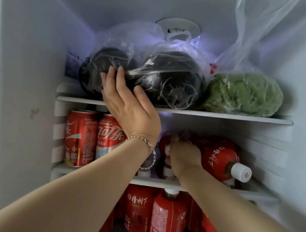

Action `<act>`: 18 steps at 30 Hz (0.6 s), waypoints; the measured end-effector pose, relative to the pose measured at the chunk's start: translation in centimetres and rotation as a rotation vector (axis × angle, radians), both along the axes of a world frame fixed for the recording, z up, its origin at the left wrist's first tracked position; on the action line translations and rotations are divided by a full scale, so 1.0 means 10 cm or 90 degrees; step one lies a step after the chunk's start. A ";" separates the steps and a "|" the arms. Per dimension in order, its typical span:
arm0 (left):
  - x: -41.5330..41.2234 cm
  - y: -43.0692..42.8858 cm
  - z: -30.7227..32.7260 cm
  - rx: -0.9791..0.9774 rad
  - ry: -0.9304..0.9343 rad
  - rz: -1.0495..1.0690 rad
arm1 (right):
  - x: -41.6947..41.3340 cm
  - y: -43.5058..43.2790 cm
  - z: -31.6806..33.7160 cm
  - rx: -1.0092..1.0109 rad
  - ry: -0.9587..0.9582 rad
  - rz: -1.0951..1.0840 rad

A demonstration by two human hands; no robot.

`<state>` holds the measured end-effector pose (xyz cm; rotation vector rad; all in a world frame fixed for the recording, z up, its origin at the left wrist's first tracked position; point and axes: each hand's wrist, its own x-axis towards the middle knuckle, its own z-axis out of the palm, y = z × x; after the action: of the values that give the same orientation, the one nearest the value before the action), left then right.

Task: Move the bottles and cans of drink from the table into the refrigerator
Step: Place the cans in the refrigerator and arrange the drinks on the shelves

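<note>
I look into the open refrigerator. On the middle shelf (pixel 216 189) stand two red cola cans (pixel 81 136) at the left. Red-labelled drink bottles lie on their sides at the right, one with its white cap (pixel 240 172) facing me. My right hand (pixel 182 154) reaches into this shelf and grips a red bottle (pixel 164 141) that it mostly hides. My left hand (pixel 128 104), fingers straight, presses against a clear bag of dark round vegetables (pixel 164 77) on the top shelf (pixel 228 114). More red bottles (pixel 168 218) stand on the shelf below.
A bagged green cabbage (pixel 245 94) sits at the right of the top shelf, with loose plastic rising above it. The white fridge side walls (pixel 37 57) close in at left and right. A round light fitting (pixel 177 26) is on the back wall.
</note>
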<state>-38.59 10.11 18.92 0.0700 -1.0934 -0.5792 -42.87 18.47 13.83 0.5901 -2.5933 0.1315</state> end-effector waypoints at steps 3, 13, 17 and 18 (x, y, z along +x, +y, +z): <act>-0.04 0.07 0.08 0.071 0.041 0.015 | 0.04 0.04 0.00 -0.152 -0.009 0.041; -0.09 0.05 0.14 0.068 0.045 0.054 | -0.16 -0.02 0.35 -0.456 -0.037 0.122; -0.09 0.03 0.15 0.055 0.050 0.064 | -0.30 -0.06 0.38 -0.410 -0.093 0.112; -0.10 0.03 0.15 0.060 0.055 0.063 | -0.30 -0.09 0.35 -0.389 -0.113 0.105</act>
<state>-39.57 10.44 20.44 0.1781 -0.9734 -0.5404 -45.85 17.58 17.33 0.5727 -2.4684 1.0262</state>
